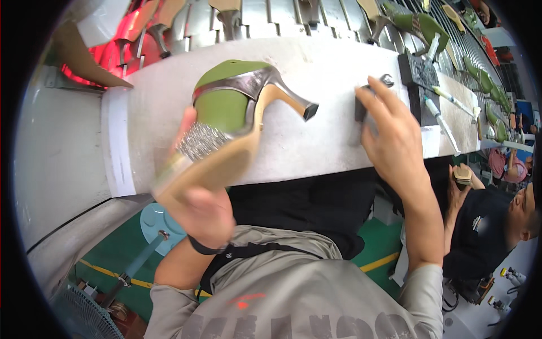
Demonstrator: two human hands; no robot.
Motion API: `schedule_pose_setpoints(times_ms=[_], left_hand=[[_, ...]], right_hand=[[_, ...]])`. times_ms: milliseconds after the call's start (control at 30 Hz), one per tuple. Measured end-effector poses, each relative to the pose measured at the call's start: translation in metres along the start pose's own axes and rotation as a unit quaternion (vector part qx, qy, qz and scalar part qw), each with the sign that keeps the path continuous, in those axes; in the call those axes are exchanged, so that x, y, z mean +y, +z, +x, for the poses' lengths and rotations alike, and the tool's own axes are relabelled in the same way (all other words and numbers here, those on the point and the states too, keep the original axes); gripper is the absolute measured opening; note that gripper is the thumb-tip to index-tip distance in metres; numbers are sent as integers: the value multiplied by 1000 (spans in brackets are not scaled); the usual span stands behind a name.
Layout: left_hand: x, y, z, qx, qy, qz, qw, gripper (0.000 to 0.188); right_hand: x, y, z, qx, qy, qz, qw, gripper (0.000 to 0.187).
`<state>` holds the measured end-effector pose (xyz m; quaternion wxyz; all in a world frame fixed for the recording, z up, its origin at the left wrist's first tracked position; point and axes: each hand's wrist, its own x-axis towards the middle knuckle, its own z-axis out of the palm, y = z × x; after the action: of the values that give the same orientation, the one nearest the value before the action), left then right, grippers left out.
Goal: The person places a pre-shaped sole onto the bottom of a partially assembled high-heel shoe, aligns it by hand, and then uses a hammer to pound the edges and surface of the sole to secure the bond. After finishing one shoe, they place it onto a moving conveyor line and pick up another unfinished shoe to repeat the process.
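Observation:
My left hand (206,217) grips a high-heeled shoe (217,141) by its toe end, with the thumb on the tan sole. The shoe lies tilted on its side above the bench, heel pointing right. A green last fills it; its straps are dark metallic, and a silver glittery band crosses the front. At the right of the bench, my right hand (389,130) curls its fingers around a small dark block-like object (359,110), partly hidden by the hand. A shiny round knob (387,79) shows just beyond the fingers.
A black holder (415,85) on the bench (316,152) carries several syringes (443,124). Behind runs a slatted conveyor (271,20) with more shoes, lit red at the left. A co-worker (485,226) sits at the right holding a shoe. A fan (84,311) stands lower left.

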<state>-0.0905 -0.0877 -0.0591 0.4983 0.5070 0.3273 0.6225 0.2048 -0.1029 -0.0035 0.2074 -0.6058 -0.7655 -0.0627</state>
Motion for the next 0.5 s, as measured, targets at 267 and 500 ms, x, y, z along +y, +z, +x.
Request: schedule_pose_setpoints(times_ms=[267, 500], left_hand=[[-3, -49, 31, -360, -131, -374, 845, 96], [41, -14, 38, -206, -254, -180, 928, 102]], right_hand=[[-69, 22, -75, -70, 266, 912, 304, 95], [-105, 27, -112, 27, -29, 457, 889, 92]])
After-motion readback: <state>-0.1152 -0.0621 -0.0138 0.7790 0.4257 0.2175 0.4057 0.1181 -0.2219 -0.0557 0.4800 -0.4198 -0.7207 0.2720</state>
